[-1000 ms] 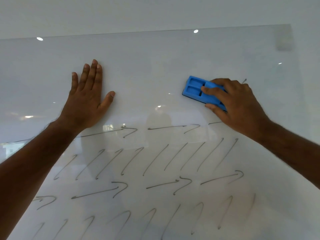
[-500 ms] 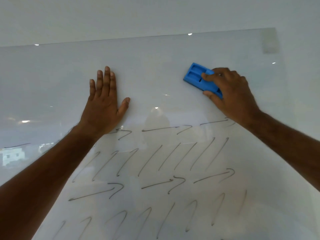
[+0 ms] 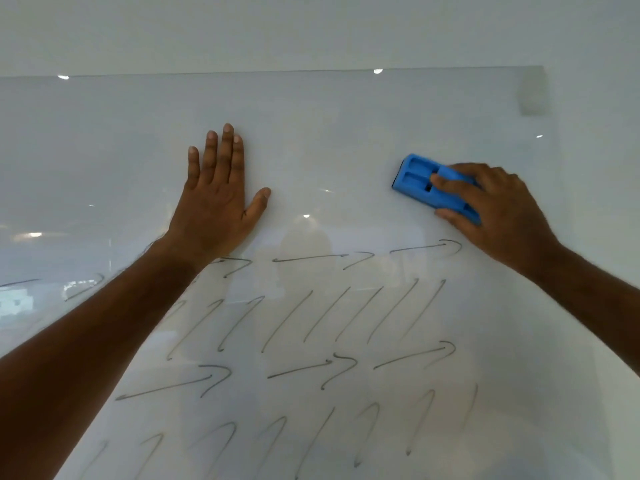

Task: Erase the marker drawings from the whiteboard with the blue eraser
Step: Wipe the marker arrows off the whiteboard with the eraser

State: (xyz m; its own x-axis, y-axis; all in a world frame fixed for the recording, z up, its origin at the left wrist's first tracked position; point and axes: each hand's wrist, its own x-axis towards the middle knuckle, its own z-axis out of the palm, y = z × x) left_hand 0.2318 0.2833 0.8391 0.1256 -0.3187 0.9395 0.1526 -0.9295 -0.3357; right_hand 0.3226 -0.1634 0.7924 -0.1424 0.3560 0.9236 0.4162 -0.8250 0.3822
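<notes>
A glossy whiteboard (image 3: 346,133) fills the view. Its upper part is wiped bare, while rows of grey marker strokes and arrows (image 3: 346,317) cover the middle and lower part. My right hand (image 3: 498,209) grips the blue eraser (image 3: 420,183) and holds it flat on the board at the upper right, just above the topmost row of arrows. My left hand (image 3: 216,199) lies flat on the bare board left of centre, fingers straight and pointing up, its wrist over the left end of that row.
The board's top edge (image 3: 277,72) runs across the upper view with a pale wall (image 3: 311,29) above it. A tape patch (image 3: 533,93) sits at the board's top right corner. Ceiling lights reflect in the gloss.
My right hand has slid the eraser down and a little right, closer to the top arrow row. My left hand stays flat on the board; the view has shifted.
</notes>
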